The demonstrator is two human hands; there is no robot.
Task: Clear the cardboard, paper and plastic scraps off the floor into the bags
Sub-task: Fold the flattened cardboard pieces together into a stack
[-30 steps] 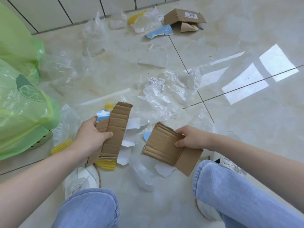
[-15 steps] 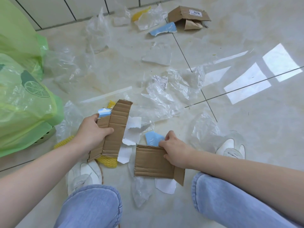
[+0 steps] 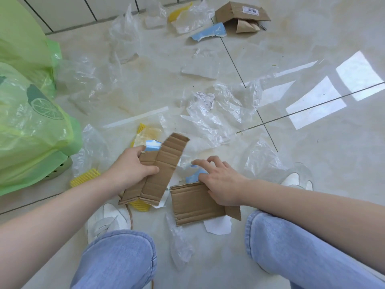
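Glossy floor tile (image 3: 312, 163), matt corrugated cardbd (image 3: 195, 203)

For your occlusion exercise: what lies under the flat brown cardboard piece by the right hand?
A torn white paper scrap and crumpled clear plastic poke out from under the flat brown cardboard piece. How far either extends beneath is hidden.

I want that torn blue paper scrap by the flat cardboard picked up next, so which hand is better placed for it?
Probably the right hand: its spread fingers are already on the blue paper scrap, holding nothing. The left hand is busy gripping a cardboard strip.
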